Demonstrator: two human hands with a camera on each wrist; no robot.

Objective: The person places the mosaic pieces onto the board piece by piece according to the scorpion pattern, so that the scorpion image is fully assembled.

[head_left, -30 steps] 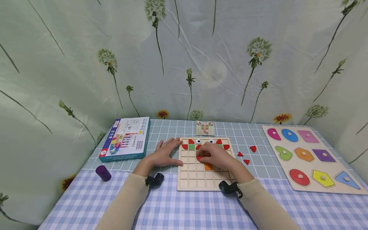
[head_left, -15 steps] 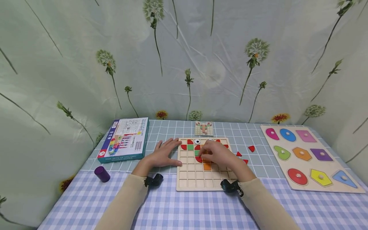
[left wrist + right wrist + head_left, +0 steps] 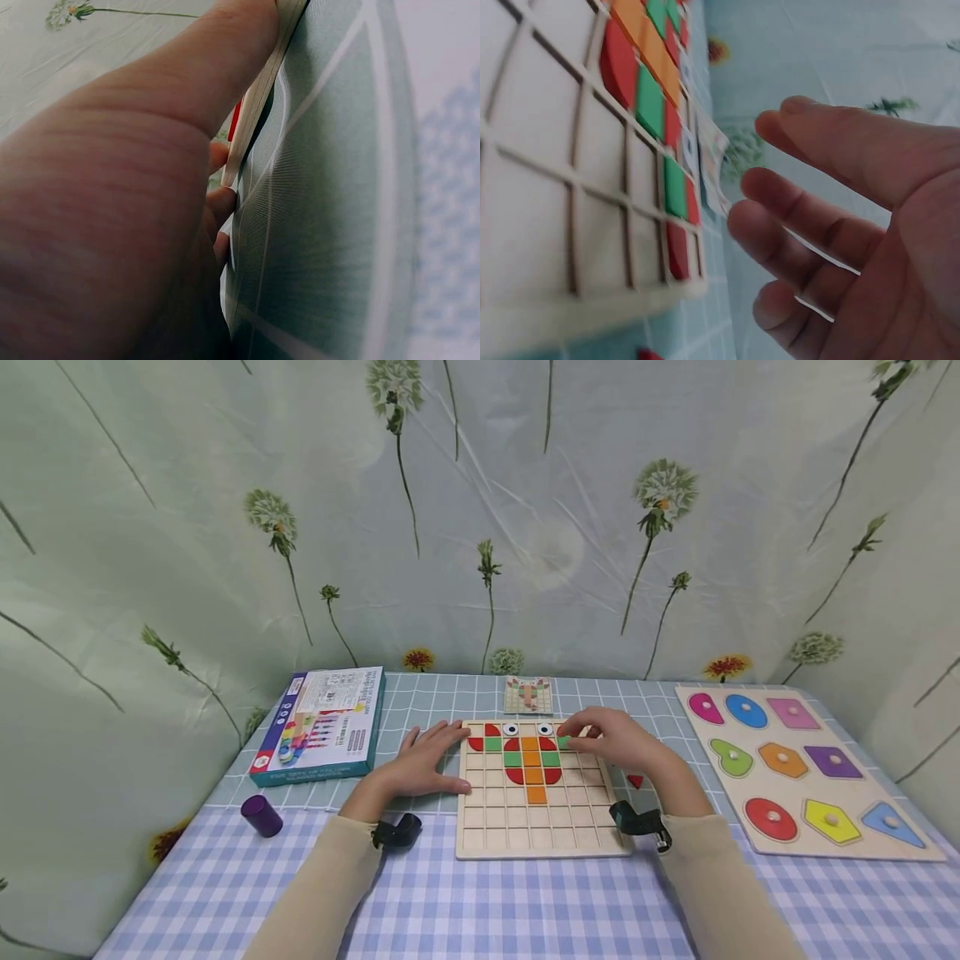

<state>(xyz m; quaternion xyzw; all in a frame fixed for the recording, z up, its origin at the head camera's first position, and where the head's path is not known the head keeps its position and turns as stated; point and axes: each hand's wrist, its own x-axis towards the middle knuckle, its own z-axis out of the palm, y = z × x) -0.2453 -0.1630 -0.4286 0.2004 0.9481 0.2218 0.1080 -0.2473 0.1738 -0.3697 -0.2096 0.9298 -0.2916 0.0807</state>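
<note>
A wooden grid board [image 3: 495, 818] lies on the table, its upper cells partly filled with flat pieces. Orange squares [image 3: 532, 758] run down a column, flanked by green squares [image 3: 512, 759], red rounded pieces [image 3: 552, 776] and eye pieces [image 3: 511, 729]. My left hand [image 3: 423, 768] rests at the board's left side, fingers spread, fingertips and thumb at its edge. Over the upper right corner hovers my right hand [image 3: 618, 739], hiding pieces there. In the right wrist view its fingers [image 3: 780, 206] are loosely bent, thumb apart, holding nothing.
Right of the board lies a small red triangle [image 3: 635, 782]; the right hand covers part of that area. Behind the board is a picture card [image 3: 528, 696]. A flat box [image 3: 321, 722] and a purple cylinder [image 3: 262, 816] stand left. A knobbed shape puzzle [image 3: 804, 793] lies far right.
My right hand has let go of a red rounded piece at the board's middle and moved up and right to the upper right corner. The left hand stays at the edge.
</note>
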